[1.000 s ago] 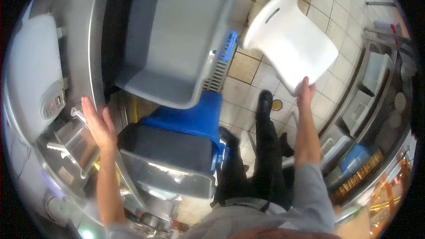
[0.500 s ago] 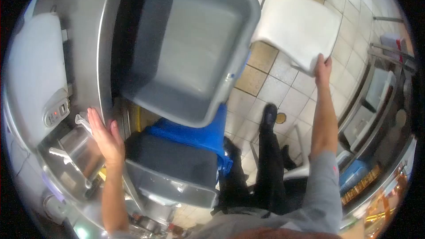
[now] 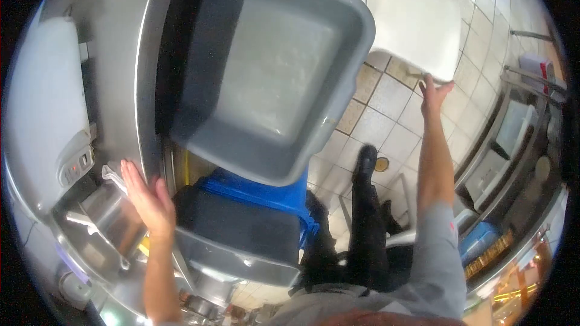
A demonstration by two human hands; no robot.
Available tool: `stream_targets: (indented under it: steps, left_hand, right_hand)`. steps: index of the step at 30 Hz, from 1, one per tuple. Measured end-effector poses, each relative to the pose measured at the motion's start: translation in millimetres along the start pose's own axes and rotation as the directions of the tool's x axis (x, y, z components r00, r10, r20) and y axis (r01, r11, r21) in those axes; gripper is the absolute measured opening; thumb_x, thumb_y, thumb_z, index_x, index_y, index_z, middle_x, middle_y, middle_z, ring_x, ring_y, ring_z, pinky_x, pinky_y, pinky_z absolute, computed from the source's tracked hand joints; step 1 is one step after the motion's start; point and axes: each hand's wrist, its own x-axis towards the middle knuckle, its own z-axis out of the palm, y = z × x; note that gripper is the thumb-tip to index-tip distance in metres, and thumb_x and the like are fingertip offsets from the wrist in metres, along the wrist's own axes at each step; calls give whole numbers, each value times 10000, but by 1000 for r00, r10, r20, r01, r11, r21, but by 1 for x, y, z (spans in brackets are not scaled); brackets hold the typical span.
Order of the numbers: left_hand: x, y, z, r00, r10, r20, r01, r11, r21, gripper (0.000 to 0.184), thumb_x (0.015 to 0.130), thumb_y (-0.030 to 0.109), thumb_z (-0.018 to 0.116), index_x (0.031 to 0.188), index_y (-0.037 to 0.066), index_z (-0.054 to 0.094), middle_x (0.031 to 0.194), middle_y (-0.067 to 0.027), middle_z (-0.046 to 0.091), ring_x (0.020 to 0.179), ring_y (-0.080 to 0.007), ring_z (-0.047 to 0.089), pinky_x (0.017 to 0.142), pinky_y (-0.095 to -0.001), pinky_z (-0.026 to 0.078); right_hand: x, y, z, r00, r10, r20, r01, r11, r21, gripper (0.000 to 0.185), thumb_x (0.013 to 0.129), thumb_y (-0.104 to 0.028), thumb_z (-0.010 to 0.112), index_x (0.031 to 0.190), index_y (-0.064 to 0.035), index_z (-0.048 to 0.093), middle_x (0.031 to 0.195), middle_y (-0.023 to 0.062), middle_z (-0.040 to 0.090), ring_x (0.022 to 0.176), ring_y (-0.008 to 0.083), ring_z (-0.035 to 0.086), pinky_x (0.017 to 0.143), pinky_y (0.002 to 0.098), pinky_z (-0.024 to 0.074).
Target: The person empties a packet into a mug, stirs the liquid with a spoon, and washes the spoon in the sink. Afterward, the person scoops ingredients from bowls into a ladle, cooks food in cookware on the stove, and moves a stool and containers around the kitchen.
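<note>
A white chair (image 3: 414,21) stands on the tiled floor at the upper right. My right hand (image 3: 433,93) is at the near edge of its seat, fingers spread apart, with nothing visibly held. My left hand (image 3: 148,200) lies flat with fingers stretched beside the edge of the steel counter (image 3: 112,75), near a crumpled white cloth (image 3: 115,178), and holds nothing. Between my hands is a large grey tub (image 3: 275,69), its inside facing me. Below it are a blue bin (image 3: 257,192) and a dark grey container (image 3: 241,220).
A white appliance with a small control panel (image 3: 77,167) is at the left. Metal holders with white handles (image 3: 81,218) are below it. Shelving with clear containers (image 3: 486,175) and a blue container (image 3: 480,239) lines the right. A dark-clothed person's part shows at the top.
The white chair has moved up in view and turned. My right hand has gone from gripping its edge to spread fingers. The grey tub appears larger and farther right; my left hand stays open.
</note>
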Motion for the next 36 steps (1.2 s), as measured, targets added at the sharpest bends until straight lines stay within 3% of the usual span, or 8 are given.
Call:
stream_targets:
  steps: [4, 9, 11, 15, 22, 30, 34, 36]
  left_hand:
    - [1, 0, -3, 1000, 23, -13, -23, 1000, -1, 691, 935, 37, 572, 1528, -72, 233, 1570, -295, 287, 1468, -454, 259, 1213, -485, 187]
    - [1, 3, -3, 1000, 7, -6, -7, 1000, 2, 677, 945, 41, 562, 1532, -58, 239, 1571, -291, 288, 1463, -447, 276, 1211, -489, 200]
    - [-1, 1, 1, 999, 27, -26, -27, 1000, -3, 693, 920, 22, 581, 1526, -56, 255, 1561, -295, 301, 1457, -449, 289, 1207, -495, 217]
    - [1, 5, -3, 999, 30, -44, -29, 1000, 11, 714, 892, 0, 604, 1522, -50, 271, 1551, -303, 312, 1448, -456, 303, 1201, -501, 235]
    - [1, 4, -4, 999, -16, -27, 16, 1000, 4, 736, 871, 6, 624, 1518, -51, 278, 1542, -304, 322, 1439, -464, 309, 1199, -515, 236]
    - [1, 2, -11, 999, -38, 28, 38, 999, 5, 710, 895, 69, 634, 1517, -17, 302, 1558, -275, 317, 1441, -453, 309, 1198, -509, 243]
    - [-3, -1, -12, 1000, -20, -16, 19, 999, -47, 745, 886, 93, 667, 1524, 0, 295, 1552, -266, 332, 1445, -444, 305, 1195, -532, 246]
    - [-5, -2, -14, 999, -21, -46, 16, 995, -94, 714, 897, 127, 664, 1513, 5, 324, 1548, -261, 344, 1445, -434, 311, 1187, -533, 257]
  right_hand:
    - [-2, -14, -4, 980, 73, 186, -64, 997, -53, 1047, 890, -100, 713, 1561, -121, -90, 1537, 192, 244, 1212, 363, 541, 871, 489, 574]
    - [29, -44, -9, 917, 121, 379, 22, 936, -351, 548, 941, -181, 673, 1412, -6, 452, 1464, 133, 437, 1188, 264, 585, 887, 397, 562]
    - [55, 13, 22, 704, -446, 553, 695, 593, -407, 423, 932, -198, 676, 1293, -5, 573, 1368, 172, 534, 1119, 275, 623, 787, 368, 575]
    - [-44, -42, 131, 825, -87, 559, 259, 936, -236, 447, 902, -235, 703, 1266, 1, 594, 1232, 206, 613, 1088, 323, 630, 921, 413, 516]
    - [-46, -26, 183, 768, -334, 547, 542, 793, -276, 464, 877, -149, 671, 1275, 64, 565, 1218, 219, 636, 1086, 302, 624, 948, 395, 486]
    - [-35, -39, 193, 693, 188, 696, -135, 982, -131, 377, 1043, -233, 425, 1231, 41, 602, 1071, 96, 658, 989, 211, 588, 868, 361, 507]
    - [-101, 7, 122, 747, -248, 616, 489, 833, -258, 335, 1032, -241, 486, 1151, 16, 666, 967, 43, 655, 885, 132, 566, 800, 307, 469]
    - [-167, -45, 63, 687, 176, 705, 108, 935, -338, 446, 1005, -277, 507, 1330, 16, 591, 1325, 176, 625, 1263, 276, 554, 1081, 380, 412]
